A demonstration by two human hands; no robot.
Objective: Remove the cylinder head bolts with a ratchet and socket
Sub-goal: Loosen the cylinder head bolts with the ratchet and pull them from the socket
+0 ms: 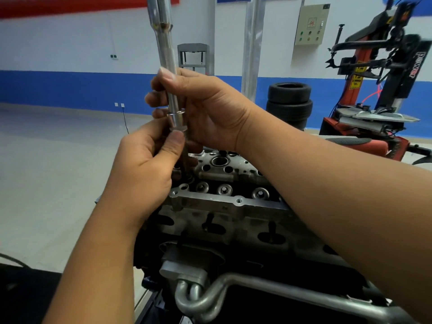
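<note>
Now both hands (205, 108) grip socket extension (168, 73).

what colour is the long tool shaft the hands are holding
Shiny silver chrome, seen in the head view: the extension bar held upright over the cylinder head.

1. Single head-worn wide-angle view, facing forward and slightly down.
2. Very near: both forearms enter from 6 o'clock, engine (224, 213) fills lower centre.
3. Far wall (70, 54) spans 12 o'clock; tire changer (383, 90) at 2 o'clock.
</note>
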